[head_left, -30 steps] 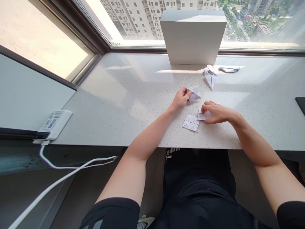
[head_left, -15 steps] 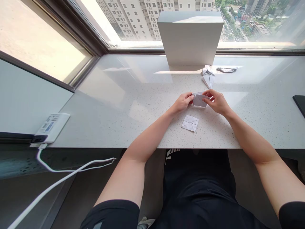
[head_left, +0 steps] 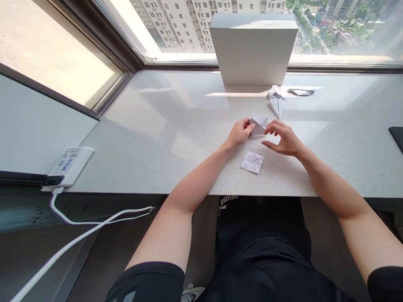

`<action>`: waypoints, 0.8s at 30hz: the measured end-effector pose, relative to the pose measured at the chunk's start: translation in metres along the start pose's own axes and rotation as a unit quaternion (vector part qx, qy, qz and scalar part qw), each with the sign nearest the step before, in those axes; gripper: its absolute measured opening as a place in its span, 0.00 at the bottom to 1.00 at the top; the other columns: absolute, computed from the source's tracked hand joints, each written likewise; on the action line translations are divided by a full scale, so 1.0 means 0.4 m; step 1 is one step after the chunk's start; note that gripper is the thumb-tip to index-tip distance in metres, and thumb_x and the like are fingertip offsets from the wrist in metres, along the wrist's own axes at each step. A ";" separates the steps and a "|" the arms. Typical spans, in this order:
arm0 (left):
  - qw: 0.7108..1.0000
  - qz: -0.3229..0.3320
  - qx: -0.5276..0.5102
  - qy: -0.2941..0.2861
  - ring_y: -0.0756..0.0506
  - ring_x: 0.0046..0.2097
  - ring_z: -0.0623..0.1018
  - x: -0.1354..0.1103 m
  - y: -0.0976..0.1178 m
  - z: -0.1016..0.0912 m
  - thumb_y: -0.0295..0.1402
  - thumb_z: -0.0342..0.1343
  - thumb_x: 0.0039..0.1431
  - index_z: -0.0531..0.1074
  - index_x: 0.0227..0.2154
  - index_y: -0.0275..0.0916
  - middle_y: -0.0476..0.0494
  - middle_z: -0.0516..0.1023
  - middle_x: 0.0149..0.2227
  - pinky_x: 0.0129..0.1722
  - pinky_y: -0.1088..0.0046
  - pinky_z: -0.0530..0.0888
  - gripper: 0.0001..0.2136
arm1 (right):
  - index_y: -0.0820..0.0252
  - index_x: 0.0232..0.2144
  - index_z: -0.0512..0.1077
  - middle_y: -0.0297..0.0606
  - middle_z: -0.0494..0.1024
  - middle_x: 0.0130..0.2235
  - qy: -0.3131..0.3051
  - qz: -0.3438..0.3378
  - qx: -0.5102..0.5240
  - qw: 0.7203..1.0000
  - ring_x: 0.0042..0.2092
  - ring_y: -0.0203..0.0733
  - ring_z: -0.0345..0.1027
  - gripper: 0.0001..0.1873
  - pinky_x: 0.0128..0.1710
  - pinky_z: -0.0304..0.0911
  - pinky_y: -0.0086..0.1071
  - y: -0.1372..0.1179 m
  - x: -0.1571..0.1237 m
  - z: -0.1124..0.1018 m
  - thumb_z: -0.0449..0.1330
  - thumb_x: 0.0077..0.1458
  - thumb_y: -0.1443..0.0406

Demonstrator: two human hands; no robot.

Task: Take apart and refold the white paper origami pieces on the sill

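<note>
Between hands, creased white paper

Right of centre, a folded paper is pinched by the left hand; the right hand, loosely spread, is held at the paper's right edge. Below, a creased square is laid on the counter; a box is seen at top.

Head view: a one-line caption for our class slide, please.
The left hand pinches a creased paper, the right hand at its edge, thumb spread; a paper square lies on the counter.
</note>
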State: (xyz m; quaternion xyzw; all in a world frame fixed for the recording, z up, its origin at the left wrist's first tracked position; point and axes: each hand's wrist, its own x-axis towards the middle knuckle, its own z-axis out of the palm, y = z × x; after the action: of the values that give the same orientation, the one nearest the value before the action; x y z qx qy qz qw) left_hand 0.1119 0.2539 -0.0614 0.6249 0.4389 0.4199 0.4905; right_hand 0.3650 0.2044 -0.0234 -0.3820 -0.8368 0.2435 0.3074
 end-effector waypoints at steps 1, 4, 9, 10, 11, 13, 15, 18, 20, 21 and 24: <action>1.000 -0.005 -0.004 0.012 0.43 0.39 0.80 0.002 -0.001 -0.002 0.39 0.65 0.74 0.78 0.39 0.44 0.43 0.84 0.38 0.42 0.63 0.81 0.07 | 0.51 0.49 0.81 0.48 0.84 0.53 -0.069 -0.017 0.018 0.997 0.52 0.59 0.78 0.20 0.54 0.80 0.55 -0.007 -0.004 0.006 0.74 0.70 0.45; 0.999 -0.028 -0.022 0.035 0.41 0.45 0.84 0.007 0.004 -0.007 0.39 0.64 0.74 0.79 0.42 0.42 0.41 0.87 0.43 0.46 0.63 0.83 0.06 | 0.52 0.52 0.82 0.48 0.83 0.54 -0.204 -0.055 0.041 0.977 0.53 0.59 0.78 0.29 0.55 0.79 0.54 -0.024 -0.016 0.037 0.78 0.65 0.39; 0.996 -0.058 -0.045 0.046 0.40 0.49 0.86 0.012 0.015 -0.004 0.36 0.65 0.74 0.79 0.43 0.41 0.41 0.89 0.47 0.50 0.63 0.84 0.05 | 0.52 0.57 0.81 0.51 0.81 0.59 -0.239 -0.097 -0.018 0.966 0.58 0.66 0.75 0.34 0.61 0.76 0.60 -0.053 -0.032 0.084 0.82 0.60 0.41; 0.996 -0.061 -0.050 0.046 0.40 0.49 0.86 0.013 0.015 -0.002 0.35 0.65 0.74 0.80 0.43 0.41 0.41 0.89 0.47 0.50 0.63 0.84 0.04 | 0.53 0.57 0.81 0.51 0.82 0.59 -0.241 -0.099 -0.026 0.965 0.58 0.66 0.74 0.32 0.61 0.76 0.60 -0.057 -0.034 0.086 0.82 0.61 0.43; 0.995 -0.063 -0.055 0.045 0.41 0.49 0.86 0.013 0.015 -0.001 0.34 0.64 0.74 0.80 0.43 0.40 0.41 0.89 0.47 0.50 0.63 0.84 0.04 | 0.53 0.56 0.81 0.52 0.82 0.59 -0.241 -0.101 -0.031 0.965 0.58 0.66 0.74 0.30 0.60 0.76 0.60 -0.061 -0.035 0.087 0.82 0.62 0.45; 0.995 -0.062 -0.061 0.043 0.41 0.48 0.86 0.014 0.014 -0.001 0.33 0.63 0.74 0.81 0.44 0.40 0.41 0.89 0.48 0.50 0.64 0.83 0.04 | 0.52 0.55 0.81 0.51 0.83 0.58 -0.239 -0.104 -0.029 0.965 0.58 0.66 0.74 0.27 0.60 0.76 0.59 -0.066 -0.036 0.083 0.82 0.63 0.48; 0.996 -0.059 -0.060 0.040 0.42 0.48 0.85 0.012 0.012 -0.001 0.33 0.63 0.75 0.82 0.44 0.40 0.41 0.89 0.48 0.49 0.65 0.83 0.04 | 0.52 0.55 0.80 0.51 0.84 0.57 -0.235 -0.102 -0.022 0.966 0.57 0.65 0.75 0.25 0.60 0.76 0.57 -0.065 -0.033 0.076 0.81 0.64 0.50; 0.996 -0.051 -0.059 0.035 0.42 0.47 0.85 0.010 0.010 -0.003 0.33 0.63 0.76 0.82 0.44 0.40 0.41 0.89 0.48 0.49 0.65 0.82 0.04 | 0.51 0.54 0.80 0.49 0.86 0.57 -0.230 -0.087 -0.013 0.969 0.57 0.65 0.77 0.22 0.59 0.76 0.57 -0.054 -0.024 0.063 0.79 0.65 0.52; 0.997 -0.046 -0.058 0.031 0.43 0.46 0.84 0.008 0.009 -0.004 0.33 0.63 0.76 0.82 0.43 0.40 0.42 0.88 0.46 0.48 0.66 0.82 0.05 | 0.51 0.53 0.80 0.48 0.87 0.57 -0.226 -0.076 -0.007 0.971 0.58 0.65 0.78 0.19 0.60 0.76 0.57 -0.042 -0.018 0.055 0.78 0.66 0.54; 0.997 -0.044 -0.056 0.030 0.43 0.45 0.84 0.008 0.008 -0.005 0.33 0.63 0.76 0.82 0.43 0.41 0.42 0.88 0.45 0.48 0.66 0.82 0.05 | 0.50 0.52 0.80 0.48 0.88 0.57 -0.223 -0.071 -0.005 0.972 0.58 0.65 0.79 0.18 0.60 0.76 0.58 -0.035 -0.015 0.050 0.77 0.66 0.55; 0.998 -0.040 -0.049 0.028 0.43 0.43 0.83 0.009 0.004 -0.006 0.33 0.64 0.76 0.81 0.42 0.41 0.43 0.87 0.43 0.47 0.66 0.82 0.04 | 0.50 0.47 0.81 0.47 0.89 0.58 -0.211 -0.063 -0.003 0.975 0.60 0.64 0.80 0.12 0.62 0.76 0.58 -0.011 -0.008 0.037 0.76 0.67 0.56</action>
State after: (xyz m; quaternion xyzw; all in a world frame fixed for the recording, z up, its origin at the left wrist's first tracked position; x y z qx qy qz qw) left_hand 0.1107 0.2580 -0.0592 0.5701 0.4562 0.4377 0.5247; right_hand 0.3539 0.1968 -0.0319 -0.2694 -0.9059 0.2967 0.1371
